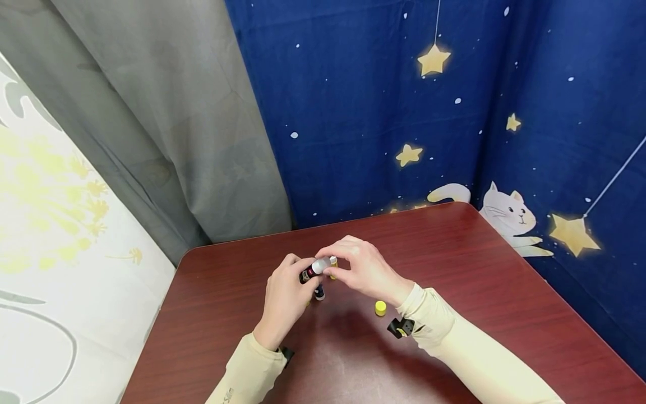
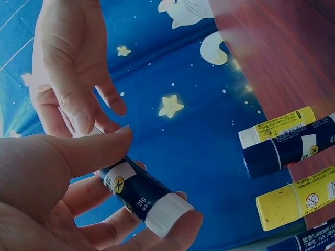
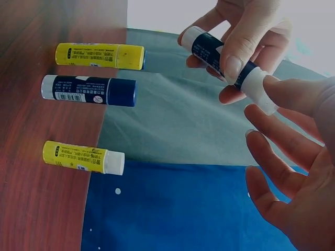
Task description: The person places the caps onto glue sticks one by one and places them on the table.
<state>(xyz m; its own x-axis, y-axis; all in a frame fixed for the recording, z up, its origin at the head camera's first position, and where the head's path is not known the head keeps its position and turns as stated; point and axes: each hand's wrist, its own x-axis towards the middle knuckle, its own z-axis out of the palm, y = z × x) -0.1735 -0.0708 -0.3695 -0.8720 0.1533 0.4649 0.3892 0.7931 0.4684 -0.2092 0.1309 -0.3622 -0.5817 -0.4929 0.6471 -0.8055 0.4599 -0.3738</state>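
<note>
My left hand [image 1: 286,294] grips a navy glue stick [image 1: 308,274] around its barrel, tilted above the table. My right hand [image 1: 365,266] pinches the white end of that stick between thumb and index finger; its other fingers are spread apart from it, as the right wrist view shows. The opposite white end [image 2: 168,214] points away from the right hand. Just beyond the hands stand a yellow glue stick [image 3: 76,157] with its white top bare, a navy capped glue stick [image 3: 78,90] and a yellow capped glue stick [image 3: 94,55].
A loose yellow cap [image 1: 381,308] lies on the red-brown table [image 1: 217,314], near the right wrist. Another navy glue stick [image 2: 314,240] shows partly at the left wrist view's lower edge. Grey and blue star-patterned curtains [image 1: 353,112] hang behind the table.
</note>
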